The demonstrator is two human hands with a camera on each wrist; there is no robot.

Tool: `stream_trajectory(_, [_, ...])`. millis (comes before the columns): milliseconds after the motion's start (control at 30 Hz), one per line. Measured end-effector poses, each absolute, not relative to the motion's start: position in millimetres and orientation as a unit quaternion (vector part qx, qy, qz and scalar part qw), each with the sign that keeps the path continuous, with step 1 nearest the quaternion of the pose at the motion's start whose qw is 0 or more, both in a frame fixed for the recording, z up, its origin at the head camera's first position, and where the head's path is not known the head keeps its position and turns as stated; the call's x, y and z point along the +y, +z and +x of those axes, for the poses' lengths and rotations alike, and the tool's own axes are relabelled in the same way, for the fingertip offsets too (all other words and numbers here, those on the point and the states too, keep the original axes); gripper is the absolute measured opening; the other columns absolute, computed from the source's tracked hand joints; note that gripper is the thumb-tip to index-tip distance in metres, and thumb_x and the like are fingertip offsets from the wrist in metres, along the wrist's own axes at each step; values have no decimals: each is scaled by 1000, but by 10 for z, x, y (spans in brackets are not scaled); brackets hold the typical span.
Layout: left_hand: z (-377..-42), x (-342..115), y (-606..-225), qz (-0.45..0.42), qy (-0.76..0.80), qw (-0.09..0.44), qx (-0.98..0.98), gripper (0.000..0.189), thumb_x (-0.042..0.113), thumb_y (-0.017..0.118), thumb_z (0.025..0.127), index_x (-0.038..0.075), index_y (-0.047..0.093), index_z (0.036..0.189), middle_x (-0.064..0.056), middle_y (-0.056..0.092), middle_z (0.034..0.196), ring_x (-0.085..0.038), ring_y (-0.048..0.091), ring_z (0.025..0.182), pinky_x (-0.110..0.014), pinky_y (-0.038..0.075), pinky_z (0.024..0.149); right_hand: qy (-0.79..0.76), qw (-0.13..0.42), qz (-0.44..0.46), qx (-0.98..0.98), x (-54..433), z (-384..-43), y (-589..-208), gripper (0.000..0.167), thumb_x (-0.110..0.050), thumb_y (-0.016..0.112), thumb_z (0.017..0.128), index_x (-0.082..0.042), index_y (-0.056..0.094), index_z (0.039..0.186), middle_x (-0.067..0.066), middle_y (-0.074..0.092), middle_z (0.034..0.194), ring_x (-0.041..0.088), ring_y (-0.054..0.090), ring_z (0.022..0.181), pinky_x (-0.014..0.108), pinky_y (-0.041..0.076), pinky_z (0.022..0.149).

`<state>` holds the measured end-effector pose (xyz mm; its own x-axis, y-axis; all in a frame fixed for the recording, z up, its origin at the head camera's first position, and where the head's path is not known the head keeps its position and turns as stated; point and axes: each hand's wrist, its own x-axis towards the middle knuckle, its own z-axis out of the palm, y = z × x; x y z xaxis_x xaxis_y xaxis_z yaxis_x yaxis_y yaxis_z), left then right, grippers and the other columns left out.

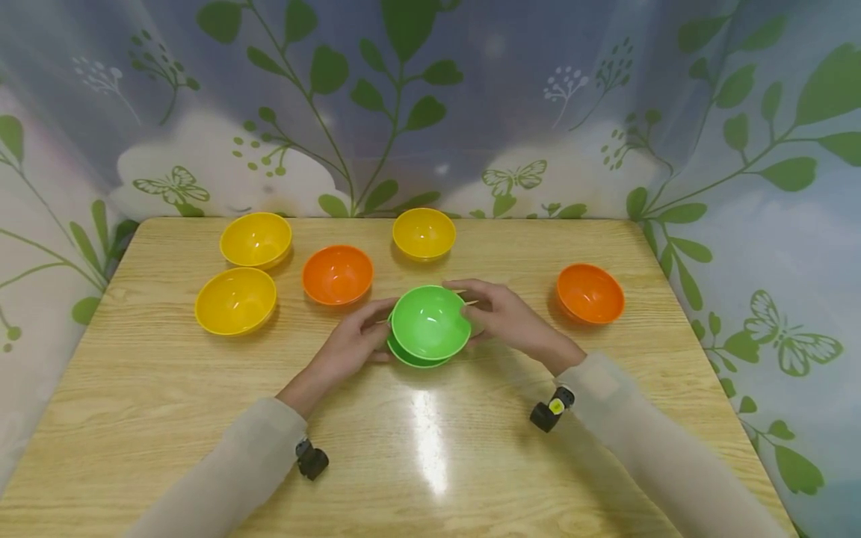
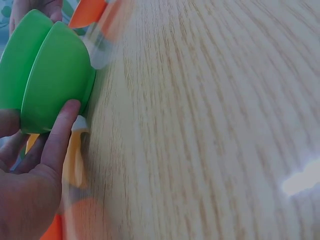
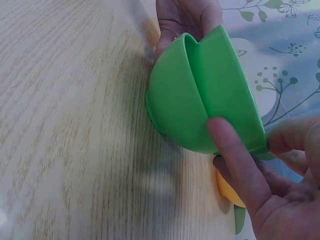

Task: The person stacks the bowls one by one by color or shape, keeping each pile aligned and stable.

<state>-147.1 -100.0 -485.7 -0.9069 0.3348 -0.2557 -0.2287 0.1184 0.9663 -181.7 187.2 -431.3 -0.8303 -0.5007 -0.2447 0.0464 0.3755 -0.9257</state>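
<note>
Near the middle of the table, a green bowl (image 1: 430, 321) sits tilted partly inside a second green bowl (image 1: 418, 362), whose near rim shows below it. My left hand (image 1: 346, 345) holds the lower bowl from the left; in the left wrist view a finger (image 2: 62, 127) lies along its outer wall and the thumb is by the rim. From the right, my right hand (image 1: 507, 320) grips the upper bowl. The right wrist view shows the thumb at that bowl's rim and a finger (image 3: 232, 150) against its outside.
Two yellow bowls (image 1: 255, 240) (image 1: 235, 302) stand at the left, beside an orange bowl (image 1: 338, 275). Another yellow bowl (image 1: 424, 234) is at the back, and a second orange bowl (image 1: 590, 294) stands right. A patterned curtain (image 1: 430, 112) borders the wooden table (image 1: 168, 418).
</note>
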Motion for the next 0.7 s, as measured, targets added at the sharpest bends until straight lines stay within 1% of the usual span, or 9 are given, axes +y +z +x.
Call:
stream_trajectory(233, [-1464, -998, -4856, 36, 661, 212, 719, 53, 14, 53, 113, 14, 46, 166, -15, 47, 169, -38, 67, 132, -42, 69, 95, -535, 246, -145, 795, 1829, -1792, -4315, 51, -4, 52, 112, -6, 49, 162, 29, 56, 154, 46, 68, 130, 57, 70, 84])
stream_trajectory(367, [-1465, -1001, -4856, 37, 657, 211, 722, 53, 14, 52, 113, 15, 46, 166, -15, 48, 169, -39, 67, 133, -42, 69, 95, -531, 242, -144, 799, 1806, -1778, -4326, 51, -2, 51, 111, -6, 49, 162, 29, 55, 156, 46, 70, 127, 56, 71, 82])
stream_trajectory(533, [-1467, -1000, -4851, 37, 656, 213, 723, 52, 13, 50, 114, 14, 45, 166, -15, 47, 169, -40, 65, 135, -41, 69, 95, -534, 239, -134, 800, 1789, -1761, -4368, 53, -1, 51, 109, -8, 51, 161, 27, 53, 157, 44, 73, 122, 57, 70, 83])
stream_trajectory(700, [-1466, -1000, -4848, 33, 657, 214, 722, 53, 13, 50, 114, 14, 44, 167, -15, 46, 169, -41, 65, 135, -41, 69, 95, -530, 236, -125, 804, 1765, -1755, -4403, 54, -1, 51, 108, -10, 51, 161, 26, 53, 157, 45, 73, 122, 56, 71, 84])
